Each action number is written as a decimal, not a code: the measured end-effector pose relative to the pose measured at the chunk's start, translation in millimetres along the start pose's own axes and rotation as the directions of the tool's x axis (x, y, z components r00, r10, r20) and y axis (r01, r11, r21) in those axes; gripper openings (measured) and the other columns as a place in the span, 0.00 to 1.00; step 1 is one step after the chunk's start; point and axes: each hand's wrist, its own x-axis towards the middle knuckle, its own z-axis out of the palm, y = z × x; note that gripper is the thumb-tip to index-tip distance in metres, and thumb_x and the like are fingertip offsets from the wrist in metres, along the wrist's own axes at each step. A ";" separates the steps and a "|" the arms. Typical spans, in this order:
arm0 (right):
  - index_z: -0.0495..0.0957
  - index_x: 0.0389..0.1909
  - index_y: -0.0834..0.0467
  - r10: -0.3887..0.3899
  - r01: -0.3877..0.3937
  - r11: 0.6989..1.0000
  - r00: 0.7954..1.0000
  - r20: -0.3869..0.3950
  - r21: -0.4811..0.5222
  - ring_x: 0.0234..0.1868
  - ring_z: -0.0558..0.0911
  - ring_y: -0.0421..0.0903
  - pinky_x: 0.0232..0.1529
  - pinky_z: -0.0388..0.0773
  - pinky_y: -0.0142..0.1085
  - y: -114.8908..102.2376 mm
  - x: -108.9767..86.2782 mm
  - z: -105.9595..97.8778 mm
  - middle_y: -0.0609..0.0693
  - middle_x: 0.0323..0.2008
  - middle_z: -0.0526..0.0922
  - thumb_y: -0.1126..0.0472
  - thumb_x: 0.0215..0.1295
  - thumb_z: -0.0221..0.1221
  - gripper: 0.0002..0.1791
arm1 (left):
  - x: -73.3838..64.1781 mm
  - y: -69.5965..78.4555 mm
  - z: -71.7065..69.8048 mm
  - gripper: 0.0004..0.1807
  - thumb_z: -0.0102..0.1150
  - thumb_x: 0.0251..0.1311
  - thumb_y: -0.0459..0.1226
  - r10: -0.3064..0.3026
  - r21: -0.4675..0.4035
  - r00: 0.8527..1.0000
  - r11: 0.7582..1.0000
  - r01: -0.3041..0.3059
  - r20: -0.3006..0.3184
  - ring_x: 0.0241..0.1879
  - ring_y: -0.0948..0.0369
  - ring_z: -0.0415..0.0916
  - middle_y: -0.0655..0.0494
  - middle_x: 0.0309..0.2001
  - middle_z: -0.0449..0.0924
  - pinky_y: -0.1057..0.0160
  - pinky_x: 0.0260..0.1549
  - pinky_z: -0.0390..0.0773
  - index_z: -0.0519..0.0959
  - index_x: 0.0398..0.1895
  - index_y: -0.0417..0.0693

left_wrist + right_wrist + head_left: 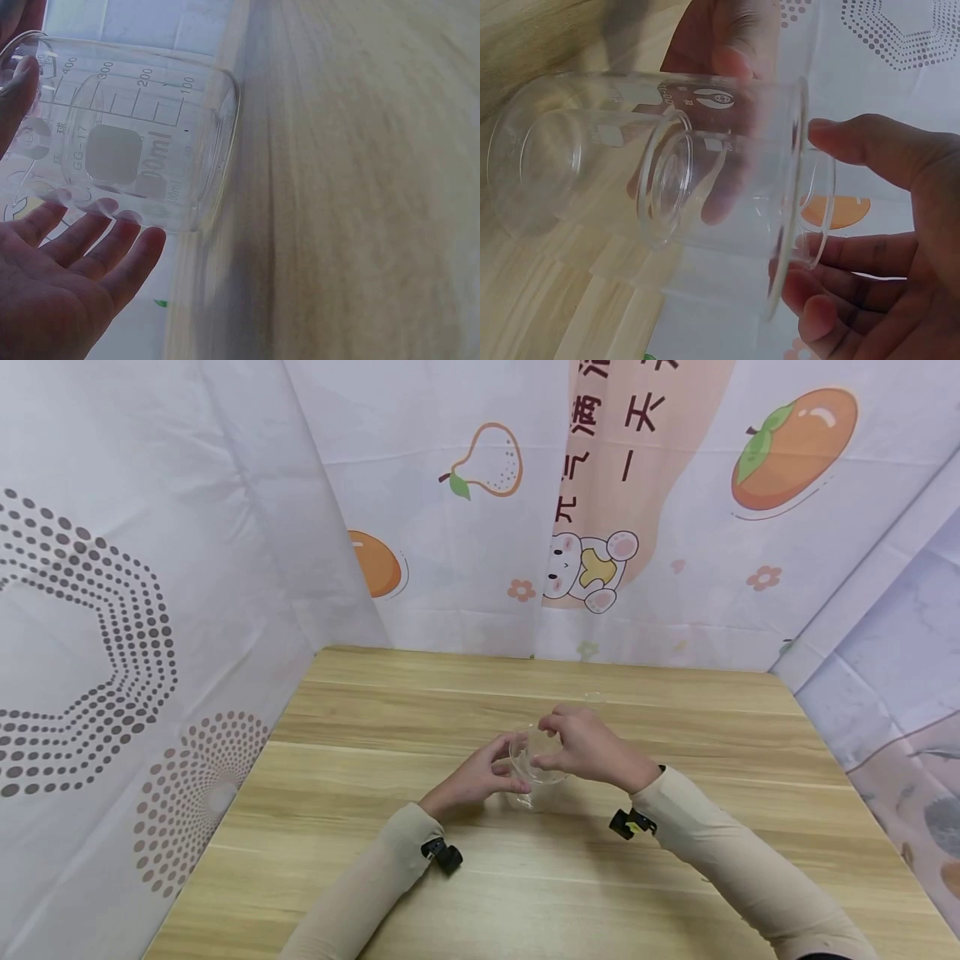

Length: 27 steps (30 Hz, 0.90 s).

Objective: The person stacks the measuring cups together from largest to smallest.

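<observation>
A large clear glass beaker [112, 154] with white volume marks stands on the wooden table in front of the person. The left hand [480, 772] holds it from the side, thumb and spread fingertips on opposite walls. One smaller beaker [604, 136] sits inside, low down. Above it, another small beaker [826, 225] is partly inside the large one, its rim sticking out past the large rim. The right hand [588, 747] grips this small beaker near its rim, with the thumb on one side and curled fingers on the other.
Behind the right hand, a small clear glass rim [594, 697] shows on the wooden table [420, 702]. Printed curtains [450, 568] hang along the table's back and left side, with another at the right.
</observation>
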 end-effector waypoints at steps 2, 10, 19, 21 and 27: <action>0.81 0.45 0.66 0.007 -0.007 1.000 1.000 0.009 -0.006 0.35 0.81 0.47 0.38 0.80 0.41 -0.8 -0.5 0.5 0.57 0.38 0.84 0.51 0.51 0.72 0.26 | 0.3 0.2 -0.3 0.42 0.69 0.57 0.37 0.004 0.004 1.000 1.000 -0.004 0.005 0.71 0.48 0.62 0.54 0.74 0.59 0.48 0.67 0.69 0.59 0.73 0.57; 0.81 0.46 0.65 0.035 -0.033 0.999 0.997 0.063 -0.038 0.42 0.83 0.51 0.46 0.77 0.48 -3.1 -1.4 4.1 0.55 0.40 0.84 0.49 0.54 0.70 0.26 | -0.7 0.3 -1.3 0.43 0.68 0.57 0.38 0.008 0.024 1.000 1.000 -0.009 0.010 0.72 0.48 0.59 0.51 0.75 0.56 0.47 0.68 0.68 0.57 0.74 0.49; 0.82 0.45 0.65 0.033 -0.029 0.999 0.996 0.082 -0.044 0.39 0.83 0.48 0.43 0.81 0.43 -4.3 -1.5 4.4 0.57 0.41 0.84 0.50 0.54 0.70 0.25 | 0.4 -2.8 -2.6 0.44 0.69 0.57 0.40 0.015 0.050 1.000 0.999 -0.016 0.012 0.74 0.51 0.56 0.53 0.75 0.56 0.46 0.70 0.64 0.56 0.74 0.51; 0.82 0.45 0.66 0.034 -0.030 0.999 0.995 0.090 -0.043 0.38 0.83 0.48 0.41 0.83 0.41 -4.5 -1.6 4.0 0.58 0.41 0.84 0.51 0.54 0.70 0.25 | 0.7 -3.3 -2.7 0.44 0.69 0.57 0.41 0.019 0.052 1.000 0.998 -0.020 0.010 0.74 0.51 0.57 0.52 0.75 0.56 0.46 0.70 0.64 0.57 0.74 0.50; 0.82 0.43 0.66 0.030 -0.025 0.998 0.995 0.094 -0.057 0.34 0.82 0.45 0.37 0.84 0.38 -5.1 -1.7 5.7 0.58 0.40 0.84 0.51 0.54 0.70 0.24 | 1.2 -3.5 -2.5 0.45 0.69 0.57 0.41 0.017 0.058 1.000 0.998 -0.017 0.007 0.73 0.53 0.57 0.53 0.75 0.57 0.47 0.70 0.64 0.55 0.75 0.50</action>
